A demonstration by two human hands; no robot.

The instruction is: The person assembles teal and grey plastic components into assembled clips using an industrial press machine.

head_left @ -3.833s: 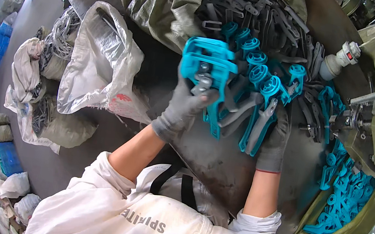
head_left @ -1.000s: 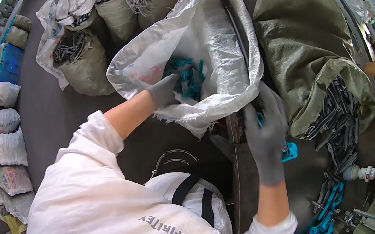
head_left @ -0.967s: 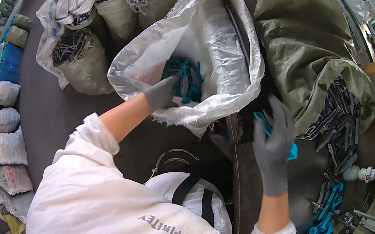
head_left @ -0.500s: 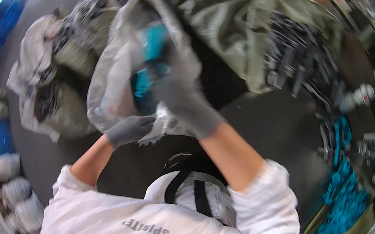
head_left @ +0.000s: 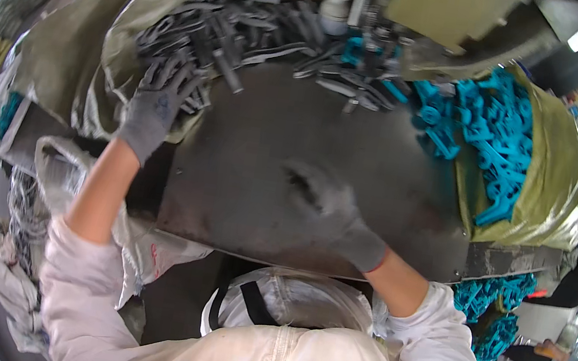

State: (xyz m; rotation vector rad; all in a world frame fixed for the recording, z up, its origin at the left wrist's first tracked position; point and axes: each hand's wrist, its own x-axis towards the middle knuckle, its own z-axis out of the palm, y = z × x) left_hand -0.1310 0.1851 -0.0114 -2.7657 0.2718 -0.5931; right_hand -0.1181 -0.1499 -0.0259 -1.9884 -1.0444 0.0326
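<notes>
My left hand [head_left: 152, 114], in a grey glove, reaches onto a heap of dark grey plastic pieces [head_left: 232, 34] at the mouth of an olive woven sack [head_left: 72, 58]. Its fingers lie stretched and slightly apart over the pieces; no piece shows clearly in its grasp. Over the dark metal tabletop [head_left: 257, 146] hovers my right hand [head_left: 333, 213], also gloved in grey. Motion smears its fingers, so whether it holds anything cannot be made out. Teal plastic parts [head_left: 495, 129] spill from another olive sack [head_left: 555, 175] on the right.
A machine with a pale yellowish panel [head_left: 449, 10] and a white cylindrical fitting [head_left: 337, 1] stands at the far edge. An open white sack [head_left: 134, 243] hangs at the near left of the table. More teal parts [head_left: 495, 323] lie below the table's right side.
The view has swung right, from the white sack holding teal parts to the metal tabletop. Both hands have left that sack; the left is now at the grey pieces, the right over the table.
</notes>
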